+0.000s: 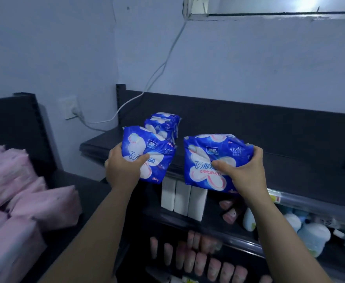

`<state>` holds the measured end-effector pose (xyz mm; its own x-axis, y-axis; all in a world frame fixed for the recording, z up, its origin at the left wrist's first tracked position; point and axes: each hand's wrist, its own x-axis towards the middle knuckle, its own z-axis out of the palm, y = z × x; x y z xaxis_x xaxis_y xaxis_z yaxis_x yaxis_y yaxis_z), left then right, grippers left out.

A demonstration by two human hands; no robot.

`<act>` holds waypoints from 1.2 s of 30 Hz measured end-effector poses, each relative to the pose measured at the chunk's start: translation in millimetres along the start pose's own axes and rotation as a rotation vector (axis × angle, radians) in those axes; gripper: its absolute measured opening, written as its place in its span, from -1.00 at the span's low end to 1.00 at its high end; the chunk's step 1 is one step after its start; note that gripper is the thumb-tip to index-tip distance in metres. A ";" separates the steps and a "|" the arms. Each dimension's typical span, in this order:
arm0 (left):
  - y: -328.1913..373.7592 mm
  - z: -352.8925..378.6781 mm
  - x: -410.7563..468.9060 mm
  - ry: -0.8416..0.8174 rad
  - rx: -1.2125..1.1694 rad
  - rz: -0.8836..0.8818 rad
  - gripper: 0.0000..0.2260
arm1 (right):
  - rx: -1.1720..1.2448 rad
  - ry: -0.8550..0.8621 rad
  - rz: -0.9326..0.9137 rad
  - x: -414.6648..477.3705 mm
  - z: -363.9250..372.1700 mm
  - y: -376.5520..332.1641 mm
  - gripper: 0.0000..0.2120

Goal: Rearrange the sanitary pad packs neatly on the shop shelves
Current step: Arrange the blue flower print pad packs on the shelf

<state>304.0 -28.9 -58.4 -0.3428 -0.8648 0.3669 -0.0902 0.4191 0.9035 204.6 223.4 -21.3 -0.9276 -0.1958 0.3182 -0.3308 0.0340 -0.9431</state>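
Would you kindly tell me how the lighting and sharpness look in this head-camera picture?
Head view: dim, bluish light, glare at the bright opening top right; the blue packs gripped by the left hand and right hand are fairly sharp; the pink packs at the left edge are blurred; wide-angle distortion bends the top shelf.

White cable (167, 59) plugged into wall socket (70, 107), three white boxes (183, 198), pale bottles (312, 235) lower right

Four blue packs (147, 154), perhaps; three white boxes (182, 198); roughly six pink packs (47, 203).
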 end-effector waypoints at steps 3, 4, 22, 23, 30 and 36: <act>-10.6 23.7 36.3 -0.056 -0.016 -0.032 -0.35 | -0.004 0.033 -0.009 26.7 18.7 7.9 -0.28; -14.6 31.5 46.6 -0.075 -0.031 -0.048 -0.32 | -0.004 0.041 -0.011 34.7 24.5 11.5 -0.28; -60.7 125.7 158.5 -0.185 -0.394 -0.167 -0.49 | 0.042 0.061 0.016 160.2 84.6 60.6 -0.25; -67.5 129.8 158.6 -0.196 -0.394 -0.175 -0.48 | 0.045 0.056 0.017 166.6 86.0 63.4 -0.25; -99.5 145.7 170.2 -0.410 -0.034 -0.119 -0.12 | 0.072 0.030 0.046 195.4 96.5 81.9 -0.25; -81.6 153.4 169.8 -0.172 0.097 0.142 0.06 | 0.079 0.039 0.052 210.8 98.1 94.1 -0.23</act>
<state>109.8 -167.5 -103.8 -0.5122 -0.7389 0.4378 -0.1160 0.5646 0.8172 -5.0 89.2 -52.3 -0.9498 -0.1574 0.2703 -0.2683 -0.0346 -0.9627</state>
